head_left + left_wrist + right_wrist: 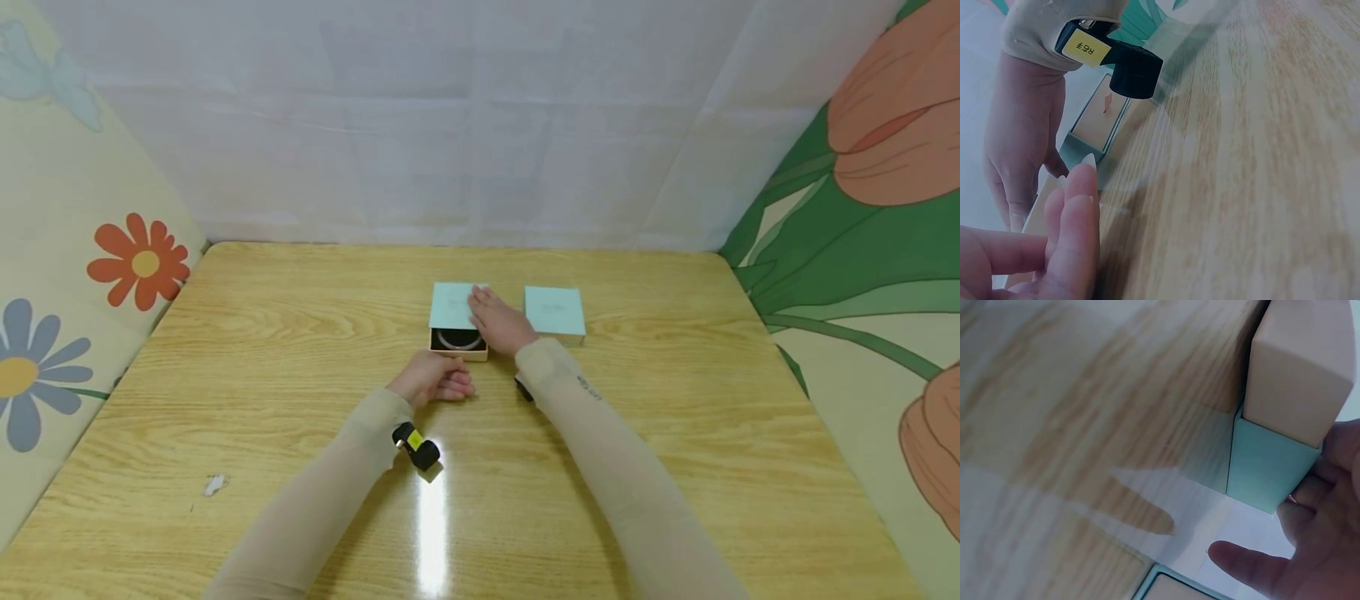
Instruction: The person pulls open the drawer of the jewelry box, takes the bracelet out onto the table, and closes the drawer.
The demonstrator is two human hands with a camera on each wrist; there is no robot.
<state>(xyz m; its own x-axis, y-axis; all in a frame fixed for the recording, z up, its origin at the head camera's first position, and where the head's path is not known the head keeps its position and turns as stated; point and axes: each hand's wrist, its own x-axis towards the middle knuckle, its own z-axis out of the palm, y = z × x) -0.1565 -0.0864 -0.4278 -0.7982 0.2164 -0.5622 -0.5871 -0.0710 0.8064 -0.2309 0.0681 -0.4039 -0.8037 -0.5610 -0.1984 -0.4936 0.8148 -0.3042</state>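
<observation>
A pale teal sliding box (450,305) stands at the middle of the table. Its beige drawer (468,356) sticks out of the sleeve toward me, and a ring-shaped bangle (460,347) lies on the drawer's black lining. My right hand (502,321) rests with its fingers on the sleeve's top. In the right wrist view its thumb (1250,565) stands apart from the box. Just in front of the drawer is my left hand (435,377), fingers loosely bent and holding nothing. Whether it touches the drawer's front, I cannot tell.
A second teal box (555,310), closed, sits to the right of the first. A small white patch (215,484) shows on the wooden table (300,333) at the left. A white cloth (465,150) hangs behind, with flowered panels on both sides.
</observation>
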